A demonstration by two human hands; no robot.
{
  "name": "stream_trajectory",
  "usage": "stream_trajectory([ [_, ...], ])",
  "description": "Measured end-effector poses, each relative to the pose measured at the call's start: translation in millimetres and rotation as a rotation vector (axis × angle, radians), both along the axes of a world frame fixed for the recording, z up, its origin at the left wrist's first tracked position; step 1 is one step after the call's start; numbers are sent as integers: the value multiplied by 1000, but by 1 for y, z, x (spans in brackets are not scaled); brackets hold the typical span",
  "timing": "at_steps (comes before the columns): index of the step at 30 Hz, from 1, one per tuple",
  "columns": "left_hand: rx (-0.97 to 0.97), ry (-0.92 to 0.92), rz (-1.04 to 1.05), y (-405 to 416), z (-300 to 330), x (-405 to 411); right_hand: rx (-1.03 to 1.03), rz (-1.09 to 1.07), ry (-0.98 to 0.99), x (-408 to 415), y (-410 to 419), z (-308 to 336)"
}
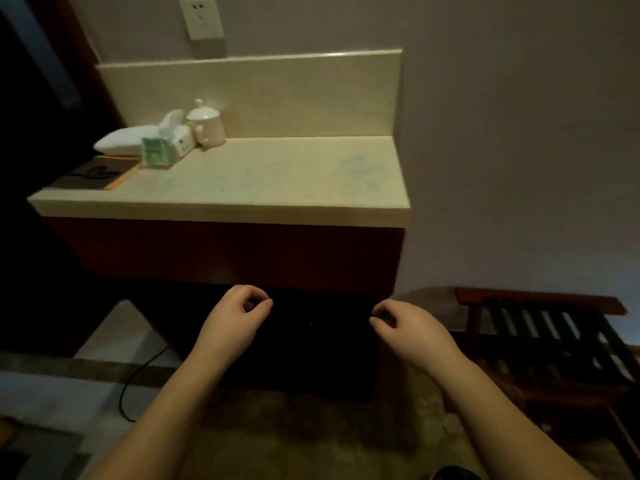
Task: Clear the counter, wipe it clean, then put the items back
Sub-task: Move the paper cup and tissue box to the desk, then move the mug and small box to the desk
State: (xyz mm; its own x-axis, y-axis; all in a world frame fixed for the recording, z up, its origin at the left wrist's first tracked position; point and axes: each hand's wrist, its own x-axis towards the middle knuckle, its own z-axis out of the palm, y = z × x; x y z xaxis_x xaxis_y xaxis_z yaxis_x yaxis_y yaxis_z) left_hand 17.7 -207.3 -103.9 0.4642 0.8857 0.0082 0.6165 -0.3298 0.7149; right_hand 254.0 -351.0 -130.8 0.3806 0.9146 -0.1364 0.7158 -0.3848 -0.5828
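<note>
A cream stone counter point(263, 178) stands ahead against the wall. At its back left corner sit a white lidded mug point(207, 125), a green and white tissue pack point(165, 147), a white rounded object point(121, 141) and a dark tray with an orange edge point(93, 173). My left hand point(235, 318) and my right hand point(408, 329) hang below the counter's front edge, in front of the dark wood cabinet. Both have loosely curled fingers and hold nothing.
A wall socket point(201, 16) is above the backsplash point(277, 95). A slatted wooden rack point(547, 327) stands low at the right. A black cable point(138, 379) runs across the floor at the left. A dark opening lies far left.
</note>
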Motion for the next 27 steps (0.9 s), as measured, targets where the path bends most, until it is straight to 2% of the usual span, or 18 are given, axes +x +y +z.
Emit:
stream_trajectory([
  [5,56,-56,65,84,24,-50,69,70,-14,-37,90,46],
  [8,89,-72,101,129,39,-72,146,62,-113,-58,137,70],
  [16,167,-137,230,224,77,-99,262,110,-199,-78,255,125],
  [22,229,-91,291,284,96,-98,222,142,-210,-78,336,146],
  [27,238,-25,335,336,104,-93,185,131,-119,-66,403,152],
])
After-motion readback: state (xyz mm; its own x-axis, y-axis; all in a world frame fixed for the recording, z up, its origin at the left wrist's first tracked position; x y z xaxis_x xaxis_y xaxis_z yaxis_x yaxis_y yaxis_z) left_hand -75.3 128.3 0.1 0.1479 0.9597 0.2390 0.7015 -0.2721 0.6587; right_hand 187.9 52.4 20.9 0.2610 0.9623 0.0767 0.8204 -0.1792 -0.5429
